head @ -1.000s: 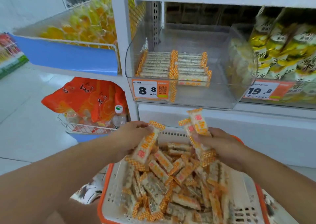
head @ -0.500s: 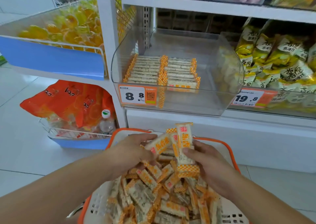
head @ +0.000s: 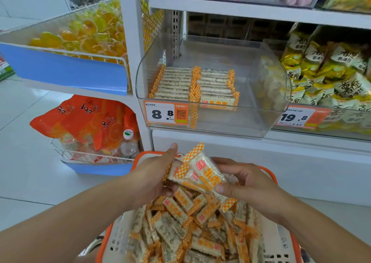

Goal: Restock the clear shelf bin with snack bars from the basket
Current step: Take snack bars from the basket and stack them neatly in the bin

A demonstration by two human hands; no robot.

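Observation:
A white basket with an orange rim (head: 281, 240) sits low in front of me, heaped with several orange-checked snack bars (head: 180, 222). Above the heap, my left hand (head: 154, 174) and my right hand (head: 247, 184) together grip a small bundle of snack bars (head: 197, 174), one hand at each end. The clear shelf bin (head: 267, 94) stands above on the shelf, open at the top. Two neat rows of snack bars (head: 192, 84) lie in its left half; its right half is bare.
A price tag reading 8.8 (head: 166, 113) is stuck on the bin's front. Yellow-green snack bags (head: 329, 70) fill the bin to the right. On the left are a blue-fronted wire bin of yellow sweets (head: 80, 38), orange bags (head: 86, 118) and a small bottle (head: 128, 144).
My hands came together and now hold the bars as one bundle above the basket. The view has shifted closer to the shelf.

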